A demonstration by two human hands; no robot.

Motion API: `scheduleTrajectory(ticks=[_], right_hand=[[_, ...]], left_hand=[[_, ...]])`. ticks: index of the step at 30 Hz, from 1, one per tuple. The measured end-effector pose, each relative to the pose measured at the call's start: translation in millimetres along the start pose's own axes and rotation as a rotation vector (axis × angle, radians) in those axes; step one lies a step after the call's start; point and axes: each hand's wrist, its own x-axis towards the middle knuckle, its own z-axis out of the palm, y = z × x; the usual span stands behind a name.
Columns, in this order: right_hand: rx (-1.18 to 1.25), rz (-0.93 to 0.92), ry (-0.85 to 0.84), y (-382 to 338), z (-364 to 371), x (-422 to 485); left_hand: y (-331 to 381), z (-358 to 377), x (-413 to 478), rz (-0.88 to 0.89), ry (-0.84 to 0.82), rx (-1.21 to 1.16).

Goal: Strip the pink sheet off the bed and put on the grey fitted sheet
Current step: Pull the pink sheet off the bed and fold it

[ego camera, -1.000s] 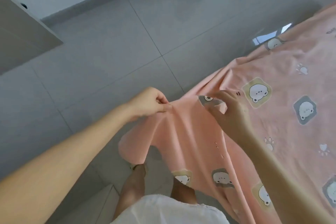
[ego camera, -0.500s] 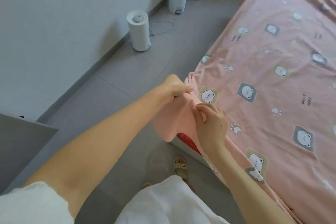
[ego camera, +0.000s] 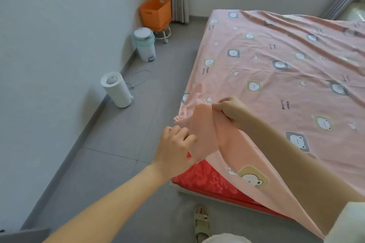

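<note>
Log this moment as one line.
phase: stripping pink sheet | left hand: grips lifted corner | right hand: grips same corner | red mattress: exposed

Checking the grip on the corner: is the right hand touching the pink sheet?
Touching. In the head view the right hand grips a raised fold of the pink sheet.

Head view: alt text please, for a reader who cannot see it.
The left hand and right hand grip the lifted corner of the pink sheet, baring a red mattress beneath. The rest of the sheet lies spread over the mattress.
</note>
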Motion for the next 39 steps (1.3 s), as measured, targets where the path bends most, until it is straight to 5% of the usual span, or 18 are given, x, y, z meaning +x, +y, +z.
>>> scheduleTrajectory(ticks=[6,11,15,17,20,23,29,39], right_hand=[[0.111,0.084,-0.012,-9.0,-36.7,23.2],[0.074,0.030,0.003,-6.8,-52.8,41.4],[-0.273,-0.178,0.166,0.6,-47.6,42.3],[-0.221,-0.350,0.243,5.8,-33.3,22.8],[-0.147,-0.600,0.304,6.9,-5.2,-8.5],[-0.452,-0.764,0.559,13.0,27.9,-5.3],[-0.651,-0.531,0.876,41.8,60.8,10.9],[-0.719,0.026,1.122,84.5,86.2,-18.2]], left_hand=[[29.1,25.8,38.8,-0.042,-0.098,0.146],[11.4,22.9,74.2,-0.032,-0.043,-0.237],[-15.6,-19.4,119.1,-0.366,-0.261,-0.704],[-34.0,-35.0,142.6,-0.427,-0.463,-0.793],[-52.1,-45.2,171.8,-0.308,-0.629,-0.545],[-63.8,-51.0,189.9,-0.160,-0.619,-0.396],[-118.1,-57.9,187.4,0.123,-0.703,-0.271],[-205.5,-90.1,178.1,0.299,-0.595,-0.481]])
